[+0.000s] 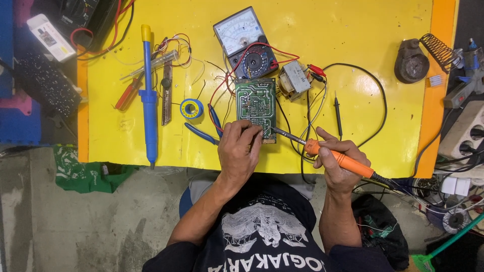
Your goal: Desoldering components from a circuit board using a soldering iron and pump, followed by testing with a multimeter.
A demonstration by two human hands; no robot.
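Head view: on yellow counter (pixel 353 60), left hand (pixel 239 151) pinches lower edge of green circuit board (pixel 256 103) flat at centre; right hand (pixel 335 161) grips orange soldering iron (pixel 333 156), tip at board's corner; best kept steady, touching one joint only.

Both bare hands forward, forearms converging
Left hand (pixel 239 151) curled palm-down, fingertips pinched together; right hand (pixel 337 163) closed in a pen-like grip, wrist bent outward

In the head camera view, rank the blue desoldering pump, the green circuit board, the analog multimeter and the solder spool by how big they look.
Largest to smallest:
1. blue desoldering pump, by far the longest
2. analog multimeter and green circuit board, too alike to rank
3. solder spool
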